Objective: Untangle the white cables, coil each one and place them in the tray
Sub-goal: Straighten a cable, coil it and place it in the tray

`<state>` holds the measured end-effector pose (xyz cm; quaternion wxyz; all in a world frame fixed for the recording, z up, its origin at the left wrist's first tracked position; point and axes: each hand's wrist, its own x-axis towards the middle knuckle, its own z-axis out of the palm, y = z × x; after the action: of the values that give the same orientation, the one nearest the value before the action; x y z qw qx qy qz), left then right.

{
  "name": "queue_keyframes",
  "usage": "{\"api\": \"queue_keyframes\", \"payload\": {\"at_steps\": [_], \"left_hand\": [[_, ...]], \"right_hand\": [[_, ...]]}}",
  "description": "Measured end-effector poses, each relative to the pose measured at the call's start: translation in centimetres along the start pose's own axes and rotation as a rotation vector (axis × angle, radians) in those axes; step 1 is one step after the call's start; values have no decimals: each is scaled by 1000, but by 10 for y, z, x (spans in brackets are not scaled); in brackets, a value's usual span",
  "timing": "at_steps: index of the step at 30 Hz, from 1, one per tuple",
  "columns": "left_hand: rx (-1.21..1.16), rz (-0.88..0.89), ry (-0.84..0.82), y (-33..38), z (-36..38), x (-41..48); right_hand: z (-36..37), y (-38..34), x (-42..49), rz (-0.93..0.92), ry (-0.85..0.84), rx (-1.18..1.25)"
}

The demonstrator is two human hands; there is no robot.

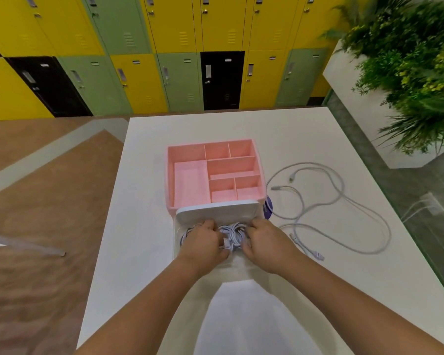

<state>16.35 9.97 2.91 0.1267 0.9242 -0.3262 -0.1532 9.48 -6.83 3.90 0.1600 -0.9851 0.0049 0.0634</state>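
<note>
A pink organiser tray (pixel 171 175) with several compartments stands mid-table. Its white drawer (pixel 217 210) is pulled out toward me. Inside the drawer lies a coiled white cable (pixel 232 234). My left hand (pixel 203 242) and my right hand (pixel 264 243) are both in the drawer, on either side of the coil, fingers curled on it. Another bit of coiled cable (pixel 186 234) peeks out left of my left hand. Loose white cables (pixel 336 201) sprawl in tangled loops on the table to the right of the tray.
The white table (pixel 139 226) ends at the left, where brown floor begins. A purple-labelled item (pixel 268 207) sits at the tray's right corner. A white planter with plants (pixel 369 111) stands far right. Coloured lockers line the back wall.
</note>
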Motion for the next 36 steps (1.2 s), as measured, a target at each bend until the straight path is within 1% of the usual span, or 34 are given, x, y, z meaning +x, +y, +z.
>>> {"api": "queue_keyframes", "payload": {"at_steps": [3,7,9,14,19,27,32,34,36], "left_hand": [[-5,1,9,0,2,1],[-14,11,21,0,1,1],[-13,14,17,0,0,1],[26,1,16,2,0,0],[26,-14,28,4,2,1],[20,-30,27,3,4,1],[57,-34,12,2,4,3],[66,-35,8,2,4,4],[58,-34,6,1,3,5]], "right_hand": [[-1,-2,0,-9,-36,-32],[0,-3,4,-113,-26,-193],[1,-3,7,-130,-24,-227],[-3,-1,14,-64,-54,-125],[-6,-2,18,-46,-124,-145],[0,0,26,-23,-186,-201],[-2,0,29,-13,-211,-237],[-3,0,28,7,-207,-224],[-6,1,28,-2,-210,-157]]}}
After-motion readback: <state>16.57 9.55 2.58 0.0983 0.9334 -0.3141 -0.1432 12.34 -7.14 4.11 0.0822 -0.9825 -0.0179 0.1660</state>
